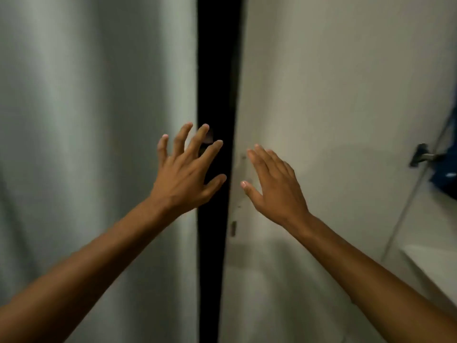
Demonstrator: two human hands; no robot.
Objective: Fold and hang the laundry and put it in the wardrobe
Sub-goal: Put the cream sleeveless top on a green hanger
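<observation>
Grey-white wardrobe doors stand slightly parted, a dark gap [215, 70] running down between them. Left of the gap, the left hand [185, 179] reaches for the left door [99, 120], fingers spread wide and holding nothing; right of it, the right hand [274, 184] lies flat near the right door [333, 95], fingers straight, also empty. No laundry shows, unless the blue cloth [445, 174] far right of the gap is some. Best to push both doors evenly, keeping fingertips clear of the meeting edges
</observation>
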